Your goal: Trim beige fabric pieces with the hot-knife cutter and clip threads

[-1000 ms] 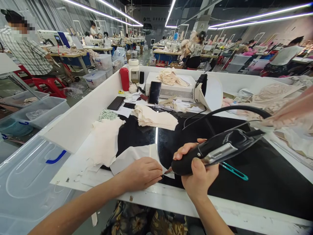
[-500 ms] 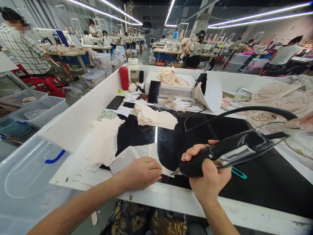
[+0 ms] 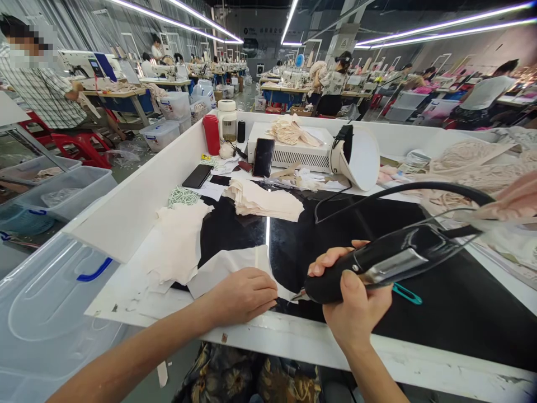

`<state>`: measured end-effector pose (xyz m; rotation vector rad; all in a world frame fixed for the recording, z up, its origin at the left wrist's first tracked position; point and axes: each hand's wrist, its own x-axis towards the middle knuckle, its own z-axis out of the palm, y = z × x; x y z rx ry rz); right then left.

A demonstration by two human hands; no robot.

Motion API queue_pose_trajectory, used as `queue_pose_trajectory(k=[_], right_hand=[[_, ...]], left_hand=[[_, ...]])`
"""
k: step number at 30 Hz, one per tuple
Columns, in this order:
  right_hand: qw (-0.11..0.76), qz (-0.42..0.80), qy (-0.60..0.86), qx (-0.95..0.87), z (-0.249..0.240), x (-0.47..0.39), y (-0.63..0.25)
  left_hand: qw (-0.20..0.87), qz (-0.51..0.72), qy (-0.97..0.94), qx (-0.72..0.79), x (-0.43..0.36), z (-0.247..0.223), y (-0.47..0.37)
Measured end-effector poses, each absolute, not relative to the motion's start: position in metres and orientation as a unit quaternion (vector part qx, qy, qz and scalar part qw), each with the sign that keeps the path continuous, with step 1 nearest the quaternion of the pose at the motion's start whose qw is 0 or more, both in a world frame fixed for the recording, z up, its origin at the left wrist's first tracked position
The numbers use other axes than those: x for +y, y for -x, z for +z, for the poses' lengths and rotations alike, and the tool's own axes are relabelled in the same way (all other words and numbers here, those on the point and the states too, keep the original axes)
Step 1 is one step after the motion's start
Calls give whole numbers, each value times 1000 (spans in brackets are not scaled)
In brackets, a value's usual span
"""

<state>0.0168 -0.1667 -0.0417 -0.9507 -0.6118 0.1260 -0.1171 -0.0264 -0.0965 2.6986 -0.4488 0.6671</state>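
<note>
My right hand (image 3: pixel 354 302) is wrapped round a black corded hand tool (image 3: pixel 377 266) with a silver panel. The tool's pointed metal tip (image 3: pixel 298 296) touches or hovers just over the right corner of a pale fabric piece (image 3: pixel 226 266). On that piece lies my left hand (image 3: pixel 245 294), fingers bent and pressed together at its lower edge. Whether anything is pinched under those fingers is hidden. A stack of cream fabric pieces (image 3: pixel 266 201) sits behind, on the black work surface (image 3: pixel 453 302). More cream pieces (image 3: pixel 180 240) lie to the left.
Behind are a phone (image 3: pixel 264 158), a dark phone (image 3: pixel 198 176), a red bottle (image 3: pixel 211 134), a jar (image 3: pixel 227 122) and a white lamp (image 3: pixel 364 157). A teal tool (image 3: pixel 408 294) lies right. A clear bin (image 3: pixel 54 313) stands left. Other people sit at sewing machines beyond.
My right hand and the black tool have shifted slightly left, the tip staying near the fabric's corner. My left hand has barely moved.
</note>
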Motion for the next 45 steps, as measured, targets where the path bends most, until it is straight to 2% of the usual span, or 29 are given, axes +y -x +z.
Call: queue_pose_trajectory(k=[4,10,15,22,26,29,37,45], right_hand=[[838,61,454,-298,-43,-167,-20],[821,42,473,-317,-47,-168,-42],[817,1,480,-321,-49,-157,-70],[826,3,465,-319,-37,-138,-80],[831,16,458,-315,-37,-137,-74],[831,22,460,-312,-40,-136,-71],[835,38,444,-322,-41,-131,-65],[831,54,450,-323,-43,-126,-57]], left_hand=[[185,240,-940,-157,-26,-93,118],[225,208,-950,-52,-7,-77,126],[199,161,-967,-20,-2,-75,135],[257,37,-965,41,-27,-54,139],[215,68,-974,16,-8,-48,116],[202,89,-974,-59,10,-51,91],[211,-60,-966,-133,24,-54,57],[190,-108,-968,-120,30,-53,57]])
